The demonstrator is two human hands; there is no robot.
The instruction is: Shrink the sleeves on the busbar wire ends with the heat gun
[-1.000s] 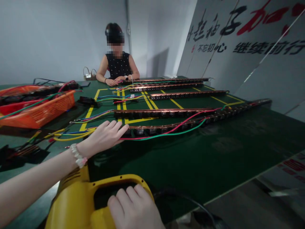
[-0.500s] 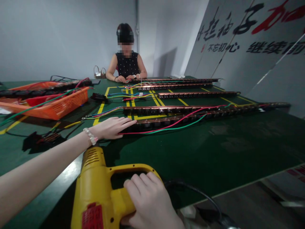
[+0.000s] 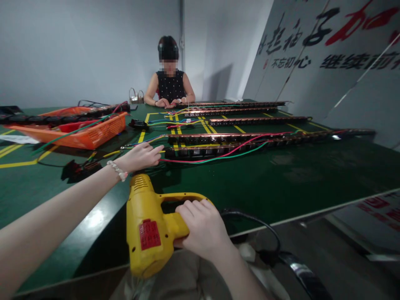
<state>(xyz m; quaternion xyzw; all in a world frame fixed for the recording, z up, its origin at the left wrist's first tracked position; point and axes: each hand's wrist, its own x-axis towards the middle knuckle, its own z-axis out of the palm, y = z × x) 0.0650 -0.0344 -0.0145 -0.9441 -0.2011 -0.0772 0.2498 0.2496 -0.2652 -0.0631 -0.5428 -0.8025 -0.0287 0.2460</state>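
An orange basket (image 3: 93,134) crowds the far left; right of the hands the green worktop (image 3: 296,183) lies open to its near edge. The left hand (image 3: 141,156), fingers loosely bent, touches the wired strip (image 3: 218,149) at its left end; whether it pinches is unclear. The right hand (image 3: 203,228) is wrapped round the handle of the yellow heat gun (image 3: 146,233), at the near edge.

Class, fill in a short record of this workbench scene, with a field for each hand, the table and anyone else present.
left hand: fingertips on the near end of a long strip with red and green wires
right hand: grips the handle of a yellow heat gun
table: green top, orange basket at left
other person: seated at the far end
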